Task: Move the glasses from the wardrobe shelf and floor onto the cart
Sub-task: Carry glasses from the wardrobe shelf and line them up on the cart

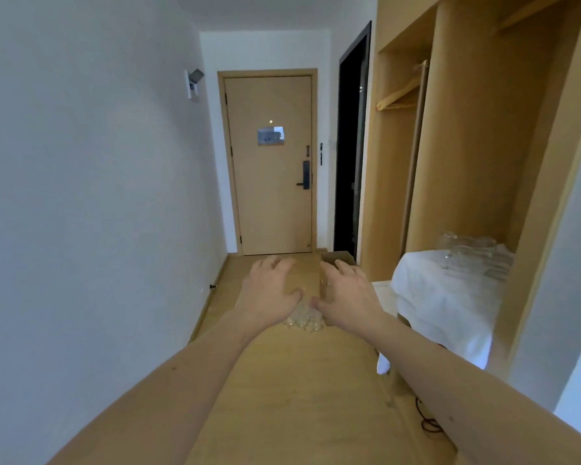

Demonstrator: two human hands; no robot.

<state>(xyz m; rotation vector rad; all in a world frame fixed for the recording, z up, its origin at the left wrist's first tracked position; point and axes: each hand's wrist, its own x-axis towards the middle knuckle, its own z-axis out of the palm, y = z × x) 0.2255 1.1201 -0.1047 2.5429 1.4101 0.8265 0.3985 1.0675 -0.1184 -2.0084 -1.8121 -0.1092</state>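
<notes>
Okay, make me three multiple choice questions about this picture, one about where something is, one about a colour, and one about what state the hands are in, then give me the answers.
1. Where is the cluster of glasses that the hands reach toward?
A. On the floor
B. On the door handle
C. On the hanger rail

2. What colour is the cloth under the other glasses at right?
A. Red
B. White
C. Black

3. How are the hands?
A. Both clenched in fists
B. One out of view
C. Both spread open, holding nothing

Answers:
1 A, the cluster sits low on the wooden floor below the hands.
2 B, the draped cloth is plainly white.
3 C, the left hand and right hand show splayed fingers with nothing in their grip.
</notes>
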